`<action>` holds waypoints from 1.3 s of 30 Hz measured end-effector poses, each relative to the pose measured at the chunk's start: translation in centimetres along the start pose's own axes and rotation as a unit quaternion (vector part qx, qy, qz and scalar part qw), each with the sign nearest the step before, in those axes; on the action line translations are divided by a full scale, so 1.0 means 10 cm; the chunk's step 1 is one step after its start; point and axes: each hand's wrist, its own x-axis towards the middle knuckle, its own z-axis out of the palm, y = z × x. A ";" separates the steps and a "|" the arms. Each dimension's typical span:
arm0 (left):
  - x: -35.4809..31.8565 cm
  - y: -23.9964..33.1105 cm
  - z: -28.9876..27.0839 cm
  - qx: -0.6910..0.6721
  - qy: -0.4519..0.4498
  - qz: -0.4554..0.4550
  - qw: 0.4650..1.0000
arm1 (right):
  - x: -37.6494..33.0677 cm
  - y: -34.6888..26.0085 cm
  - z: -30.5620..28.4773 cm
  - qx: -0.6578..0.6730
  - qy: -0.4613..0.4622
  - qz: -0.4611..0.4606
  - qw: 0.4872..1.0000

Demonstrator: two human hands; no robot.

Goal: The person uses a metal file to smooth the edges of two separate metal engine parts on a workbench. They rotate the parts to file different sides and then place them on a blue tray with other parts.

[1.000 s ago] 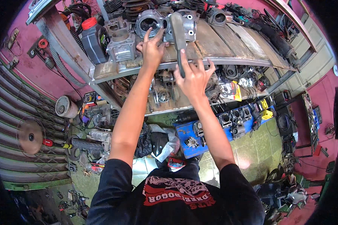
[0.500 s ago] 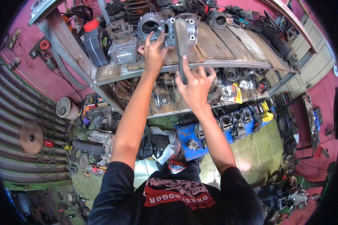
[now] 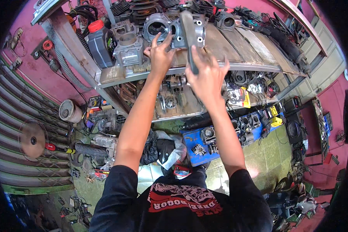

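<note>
On the shelf in front of me sits a silver engine casting (image 3: 199, 31) with small bolt holes and a ribbed neck. My left hand (image 3: 161, 56) grips its near left side, thumb and fingers curled against the metal. In my right hand (image 3: 208, 75) is a long flat grey bar (image 3: 188, 29), shaped like a file, lying lengthwise over the casting; my index finger stretches along it. The bar hides part of the casting's top. Behind my left fingers is a casting with a round opening (image 3: 156, 27). An engine cylinder (image 3: 129, 48) stands to the left.
A black bottle with a red cap (image 3: 101, 42) is left on the wooden shelf (image 3: 220, 44), behind its metal front edge (image 3: 255, 68). Several engine parts crowd the back. Below are a lower shelf of parts and a blue bench (image 3: 193, 139) bearing cylinders.
My right hand and the bar have shifted forward and slightly right over the casting. My left hand keeps its hold, nearly in the same place.
</note>
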 end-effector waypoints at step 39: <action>0.00 -0.08 0.02 0.019 -0.014 0.013 1.000 | -0.19 -0.02 0.19 -0.009 0.058 0.020 0.998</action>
